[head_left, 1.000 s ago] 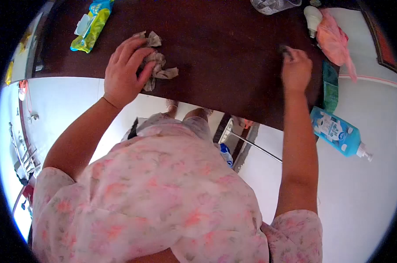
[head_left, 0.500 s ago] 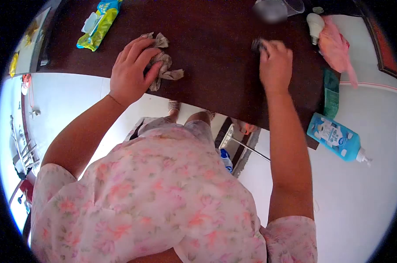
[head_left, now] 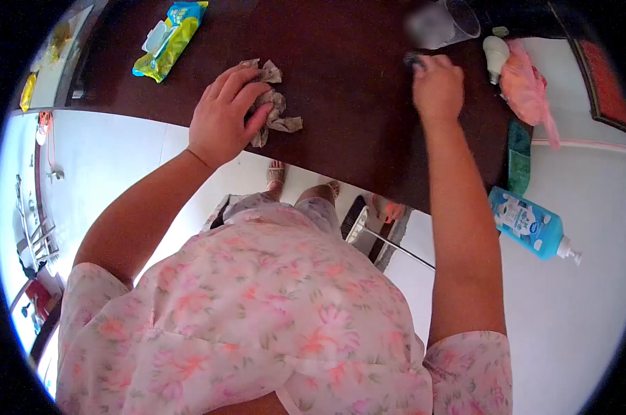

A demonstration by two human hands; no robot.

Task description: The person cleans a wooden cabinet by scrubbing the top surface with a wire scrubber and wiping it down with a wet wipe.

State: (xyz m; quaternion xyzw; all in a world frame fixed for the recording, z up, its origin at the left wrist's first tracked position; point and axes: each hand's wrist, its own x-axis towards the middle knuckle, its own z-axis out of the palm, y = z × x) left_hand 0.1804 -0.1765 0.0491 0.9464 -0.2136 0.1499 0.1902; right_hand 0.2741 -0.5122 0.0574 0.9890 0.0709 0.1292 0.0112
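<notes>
Filling the near part of the view, a white shirt with a pink floral print (head_left: pixel 258 311) covers the person's torso, and both arms reach forward over a dark brown worktop (head_left: pixel 347 104). A light-blue bottle with a white pump (head_left: pixel 531 225) is at the worktop's right edge, a flat green rectangular item (head_left: pixel 519 159) just beyond it. The left hand (head_left: pixel 230 114) rests on a crumpled greyish-beige cloth (head_left: pixel 278 114) near the worktop's front edge; its grip is loosely curved, and whether it pinches the cloth I cannot tell. The right hand (head_left: pixel 439 86) has its grip closed on a small dark object (head_left: pixel 414 61), blurred and partly hidden. Farther off, a pink plastic bag (head_left: pixel 524 79) lies beside a white light bulb (head_left: pixel 495 55); a clear plastic container (head_left: pixel 458 24) sits beyond the right hand, a blue and yellow-green wipes pack (head_left: pixel 171 48) beyond the left.
</notes>
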